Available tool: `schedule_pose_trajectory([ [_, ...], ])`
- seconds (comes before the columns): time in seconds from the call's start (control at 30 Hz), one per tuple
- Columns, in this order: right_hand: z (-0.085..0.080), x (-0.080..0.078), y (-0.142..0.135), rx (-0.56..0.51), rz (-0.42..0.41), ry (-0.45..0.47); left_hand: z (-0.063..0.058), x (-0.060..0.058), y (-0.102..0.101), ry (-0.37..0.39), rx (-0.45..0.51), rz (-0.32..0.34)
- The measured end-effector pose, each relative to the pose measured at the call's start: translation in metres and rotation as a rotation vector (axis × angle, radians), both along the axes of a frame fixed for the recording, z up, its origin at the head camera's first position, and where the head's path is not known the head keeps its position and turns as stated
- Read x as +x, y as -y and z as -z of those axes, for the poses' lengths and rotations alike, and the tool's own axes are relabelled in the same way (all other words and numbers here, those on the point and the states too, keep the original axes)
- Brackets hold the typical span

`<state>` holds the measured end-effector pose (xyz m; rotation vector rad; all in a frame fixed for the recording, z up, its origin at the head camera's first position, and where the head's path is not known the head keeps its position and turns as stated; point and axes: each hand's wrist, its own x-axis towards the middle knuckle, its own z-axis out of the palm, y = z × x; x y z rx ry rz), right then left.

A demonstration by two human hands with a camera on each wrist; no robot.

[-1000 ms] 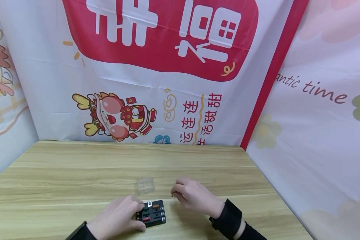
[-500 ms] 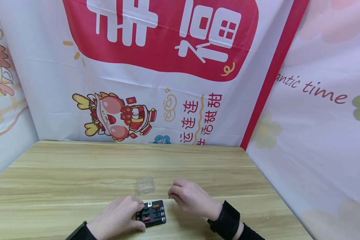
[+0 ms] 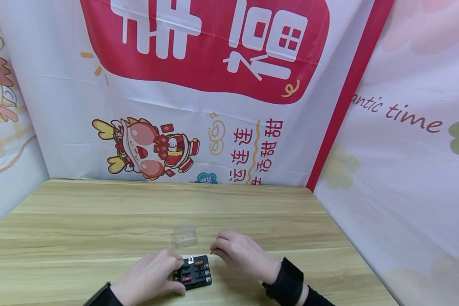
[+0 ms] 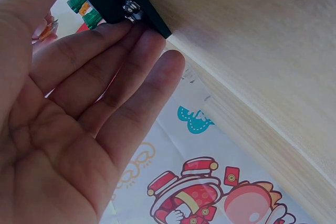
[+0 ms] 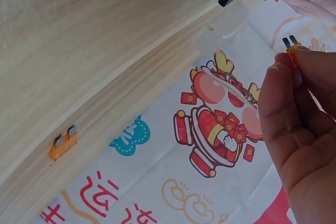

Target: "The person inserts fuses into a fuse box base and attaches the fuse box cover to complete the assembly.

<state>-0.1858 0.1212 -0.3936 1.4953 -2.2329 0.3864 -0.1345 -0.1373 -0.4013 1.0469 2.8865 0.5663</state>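
A black fuse block (image 3: 199, 274) lies on the table, fitted with small coloured blade fuses, among them orange, red and green ones. My left hand (image 3: 153, 274) holds its left side between thumb and fingers. The fingertips meet the block's edge beside metal screws in the left wrist view. To the right, just above the table, my right hand (image 3: 242, 255) pinches an orange blade fuse (image 5: 293, 53) between thumb and forefinger. The fuse's two dark prongs point away from the fingertips. A second orange blade fuse (image 5: 64, 144) lies loose on the wood in the right wrist view.
A clear plastic cover (image 3: 185, 236) lies behind the fuse block. The light wood table (image 3: 99, 212) runs back to a printed cloth (image 3: 72, 127) hanging at its far edge. Another printed cloth (image 3: 398, 161) hangs on the right side.
My right hand has moved slightly left and nearer the fuse block with the orange blade fuse. The left hand and the block have stayed where they were.
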Motion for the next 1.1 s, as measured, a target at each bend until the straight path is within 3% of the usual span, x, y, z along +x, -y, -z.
schedule_pose_trajectory([
  [0.47,-0.003,0.005,0.005,-0.018,-0.033,0.020,0.001,-0.001,0.000,0.005,0.014,0.004],
  [0.8,-0.004,0.010,0.016,0.009,-0.081,-0.010,0.001,0.000,0.000,-0.034,0.015,0.010],
  [1.1,-0.001,0.017,0.026,0.048,-0.073,0.051,0.001,0.000,0.000,-0.024,0.001,0.010],
])
